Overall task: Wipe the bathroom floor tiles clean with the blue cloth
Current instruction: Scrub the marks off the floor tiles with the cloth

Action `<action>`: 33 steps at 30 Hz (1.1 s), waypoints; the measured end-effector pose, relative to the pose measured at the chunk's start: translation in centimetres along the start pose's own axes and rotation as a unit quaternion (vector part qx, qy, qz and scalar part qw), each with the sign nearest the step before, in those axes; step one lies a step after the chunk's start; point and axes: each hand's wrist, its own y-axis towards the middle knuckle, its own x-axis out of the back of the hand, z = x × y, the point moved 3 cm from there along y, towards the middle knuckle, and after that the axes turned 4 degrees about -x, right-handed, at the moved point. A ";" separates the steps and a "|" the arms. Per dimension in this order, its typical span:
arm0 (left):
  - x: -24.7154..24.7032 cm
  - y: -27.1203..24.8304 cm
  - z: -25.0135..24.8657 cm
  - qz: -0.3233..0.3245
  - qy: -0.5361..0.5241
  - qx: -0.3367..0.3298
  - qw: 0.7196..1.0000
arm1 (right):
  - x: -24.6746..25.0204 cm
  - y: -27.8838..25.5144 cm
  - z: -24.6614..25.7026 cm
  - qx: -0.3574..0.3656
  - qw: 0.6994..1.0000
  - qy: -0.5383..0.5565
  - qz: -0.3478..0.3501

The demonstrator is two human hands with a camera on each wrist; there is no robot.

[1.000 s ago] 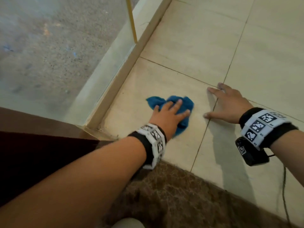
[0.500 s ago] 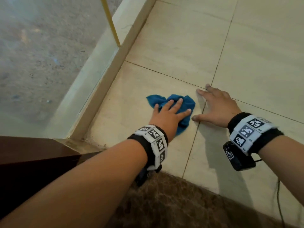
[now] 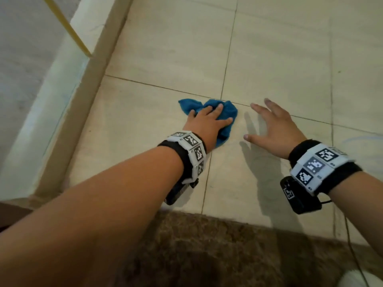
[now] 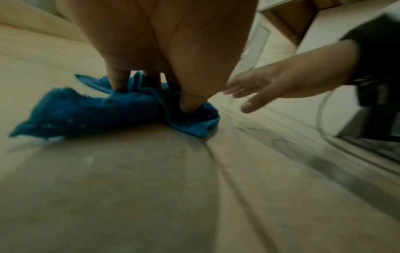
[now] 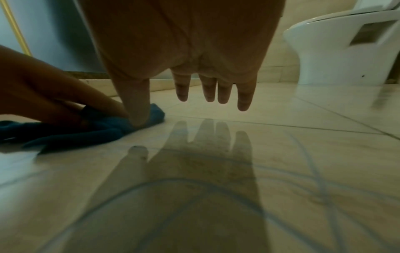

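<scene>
The blue cloth [image 3: 229,110] lies crumpled on the beige floor tiles [image 3: 165,48], right at a crossing of grout lines. My left hand [image 3: 207,121] presses flat on it with straight fingers, and the thumb pushes into the cloth's right edge. In the left wrist view the cloth [image 4: 86,116] bunches out to the left under the left hand [image 4: 173,42]. My right hand [image 3: 271,125] hovers just right of the cloth, fingers spread, holding nothing. The right wrist view shows the right hand [image 5: 184,42] above the tiles with its shadow below, and the cloth [image 5: 97,133] at the left.
A raised kerb with a glass partition [image 3: 62,100] and a gold strip [image 3: 66,32] runs along the left. A dark brown marble threshold [image 3: 207,255] lies nearest me. A white toilet [image 5: 342,48] stands further right. A thin cable [image 3: 352,245] trails from my right wrist.
My left hand has pushed the cloth away from me to the grout crossing. My right hand, earlier flat on the tile, has lifted off the floor.
</scene>
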 end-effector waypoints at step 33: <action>-1.0 -7.3 4.0 0.035 -0.043 0.095 0.994 | -2.3 0.6 4.5 0.124 0.990 -0.061 -0.037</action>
